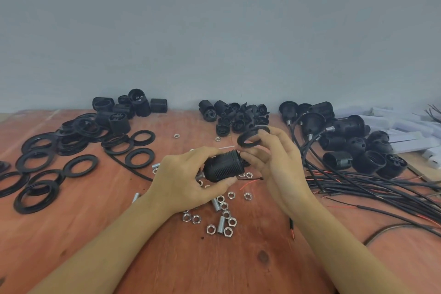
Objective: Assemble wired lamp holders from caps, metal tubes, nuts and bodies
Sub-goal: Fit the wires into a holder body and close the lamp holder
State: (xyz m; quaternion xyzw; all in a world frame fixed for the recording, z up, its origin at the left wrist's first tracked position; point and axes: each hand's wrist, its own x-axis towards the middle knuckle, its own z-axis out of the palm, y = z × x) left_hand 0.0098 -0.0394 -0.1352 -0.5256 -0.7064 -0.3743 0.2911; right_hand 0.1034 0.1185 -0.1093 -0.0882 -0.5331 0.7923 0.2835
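Observation:
My left hand [188, 179] grips a black threaded lamp holder body [224, 166], held on its side above the table's middle. My right hand [274, 162] pinches a black ring [251, 136] between thumb and fingers, just above and to the right of the body's open end. The ring is apart from the body. Silver nuts [211, 229] and short metal tubes [220, 223] lie scattered on the wooden table [95, 234] below my hands. A thin red wire [248, 184] runs out under the body.
Black rings [35, 162] spread over the left of the table. Piles of black holder bodies [124, 112] and caps [236, 117] line the back wall. Wired lamp holders [343, 131] and black cables [372, 188] fill the right side. White boxes [410, 136] lie at the far right.

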